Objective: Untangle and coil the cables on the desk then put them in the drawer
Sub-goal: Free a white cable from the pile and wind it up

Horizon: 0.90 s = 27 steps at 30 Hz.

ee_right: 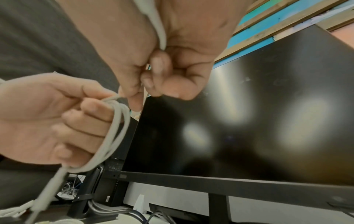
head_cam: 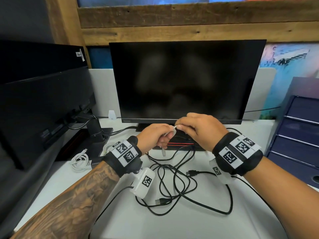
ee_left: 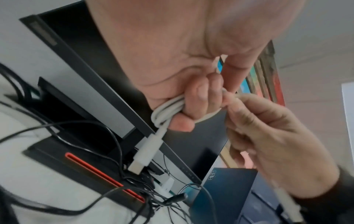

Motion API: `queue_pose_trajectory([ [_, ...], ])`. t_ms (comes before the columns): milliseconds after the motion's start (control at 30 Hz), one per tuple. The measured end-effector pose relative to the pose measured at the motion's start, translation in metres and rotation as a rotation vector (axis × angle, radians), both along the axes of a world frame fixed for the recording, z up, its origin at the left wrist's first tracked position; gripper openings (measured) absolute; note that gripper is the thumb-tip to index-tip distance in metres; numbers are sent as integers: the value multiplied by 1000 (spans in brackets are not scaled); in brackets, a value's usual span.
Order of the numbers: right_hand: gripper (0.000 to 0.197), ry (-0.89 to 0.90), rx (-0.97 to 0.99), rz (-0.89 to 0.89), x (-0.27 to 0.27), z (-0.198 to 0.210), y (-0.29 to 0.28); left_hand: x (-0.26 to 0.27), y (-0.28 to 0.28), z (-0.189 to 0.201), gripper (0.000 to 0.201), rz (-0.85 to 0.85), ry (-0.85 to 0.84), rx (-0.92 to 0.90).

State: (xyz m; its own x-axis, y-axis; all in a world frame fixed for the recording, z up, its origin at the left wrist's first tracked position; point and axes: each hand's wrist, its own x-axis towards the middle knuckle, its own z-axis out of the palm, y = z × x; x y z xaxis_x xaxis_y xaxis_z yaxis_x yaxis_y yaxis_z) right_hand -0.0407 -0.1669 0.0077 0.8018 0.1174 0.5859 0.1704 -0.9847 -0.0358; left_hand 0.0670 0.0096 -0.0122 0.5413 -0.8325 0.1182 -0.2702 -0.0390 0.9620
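My left hand grips a small coil of white cable above the desk, just in front of the monitor; its white plug hangs down from the fist. My right hand pinches the loose end of that same white cable next to the left fingers, and the cable's other end runs up along the right palm. Below the hands a tangle of black cables lies loose on the white desk. Two coiled white cables lie at the desk's left.
A black monitor stands directly behind the hands, its base with a red strip under them. A second dark monitor is on the left. A dark blue drawer unit stands at the right edge.
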Motion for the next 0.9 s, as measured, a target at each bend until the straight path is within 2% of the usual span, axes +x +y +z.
queue_pose_trajectory([
  [133, 43, -45, 8, 25, 2, -8, 4, -5, 3, 5, 36, -103, 224, -82],
  [267, 37, 75, 223, 138, -2, -21, 16, -11, 2, 7, 40, -113, 402, -214],
  [367, 40, 120, 345, 195, -4, -22, 20, -15, 2, 7, 37, -94, 506, -300],
  [467, 31, 121, 345, 190, -5, -19, 19, -17, 0, 5, 35, -108, 555, -350],
  [567, 26, 147, 321, 173, -5, -17, 17, -15, -1, 3, 35, -122, 517, -331],
  [733, 28, 172, 251, 90, -4, -13, 12, -8, -1, 1, 34, -81, 320, -259],
  [900, 27, 200, 304, 116, -2, -16, 9, -7, -4, -2, 33, -28, 150, -182],
])
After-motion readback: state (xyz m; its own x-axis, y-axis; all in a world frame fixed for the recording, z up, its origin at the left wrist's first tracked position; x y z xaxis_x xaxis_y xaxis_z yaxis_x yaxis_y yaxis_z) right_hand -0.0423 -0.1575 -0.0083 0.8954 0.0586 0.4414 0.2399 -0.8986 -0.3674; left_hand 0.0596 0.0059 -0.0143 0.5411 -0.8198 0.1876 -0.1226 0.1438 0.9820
